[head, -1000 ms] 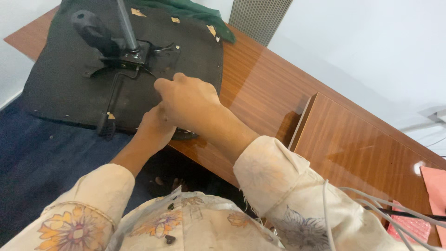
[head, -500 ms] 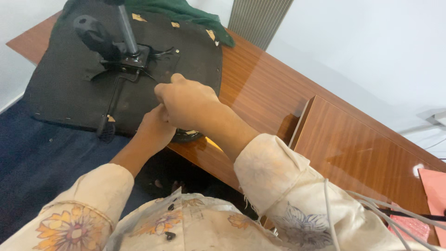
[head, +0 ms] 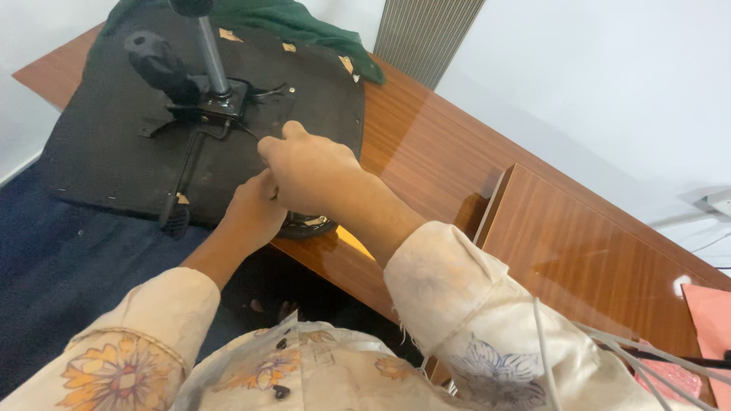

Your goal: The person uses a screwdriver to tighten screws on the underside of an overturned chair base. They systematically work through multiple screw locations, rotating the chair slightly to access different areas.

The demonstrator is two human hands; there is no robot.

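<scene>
Here both hands, left hand (head: pixel 255 213) and right hand (head: pixel 308 171), work at the upturned chair seat's (head: pixel 99 152) near edge; grips probably closed, though I cannot tell.

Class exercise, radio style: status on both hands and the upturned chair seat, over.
Left hand and right hand together at the near edge of the black chair seat, grip hidden. Seat lies underside up on the wooden desk. Round black part under the hands.

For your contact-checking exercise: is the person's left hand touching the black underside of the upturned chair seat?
Touching. The head view shows the left hand pressed against the near edge of the chair seat, with no gap, beside the right hand.
</scene>
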